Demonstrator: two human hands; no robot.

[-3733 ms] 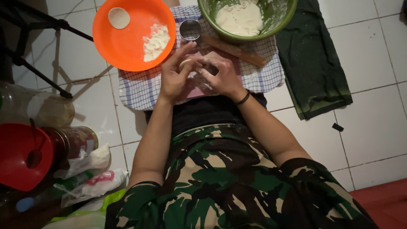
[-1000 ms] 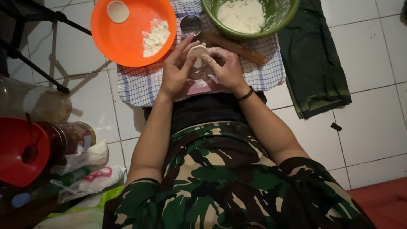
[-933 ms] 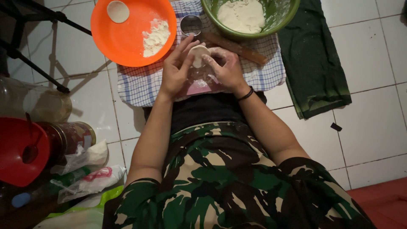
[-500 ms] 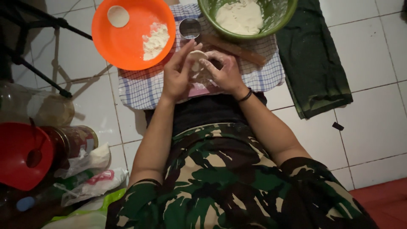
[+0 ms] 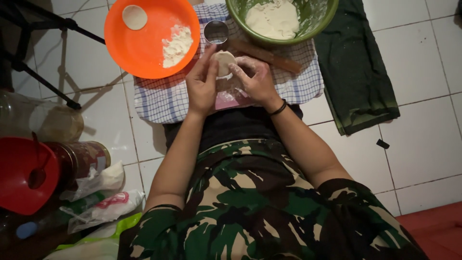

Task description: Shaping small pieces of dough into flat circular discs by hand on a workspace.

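A small round piece of pale dough (image 5: 224, 62) is held between both hands above a checked cloth (image 5: 159, 98). My left hand (image 5: 202, 82) cups its left side with the fingers pressing the edge. My right hand (image 5: 255, 79), floury, pinches its right side. A round metal cutter (image 5: 216, 32) stands just beyond the dough. A wooden rolling pin (image 5: 269, 55) lies behind my right hand.
An orange plate (image 5: 144, 48) holds a flat dough disc (image 5: 134, 17) and a heap of flour (image 5: 176, 44). A green bowl (image 5: 327, 14) contains dough. A dark green cloth (image 5: 356, 72) lies on the tiled floor at right. A red funnel (image 5: 21, 173), jars and bags crowd the left.
The dough piece has gone from being worked low on the cloth to being lifted and shaped between the fingertips of both hands. The hands stay in the same spot.
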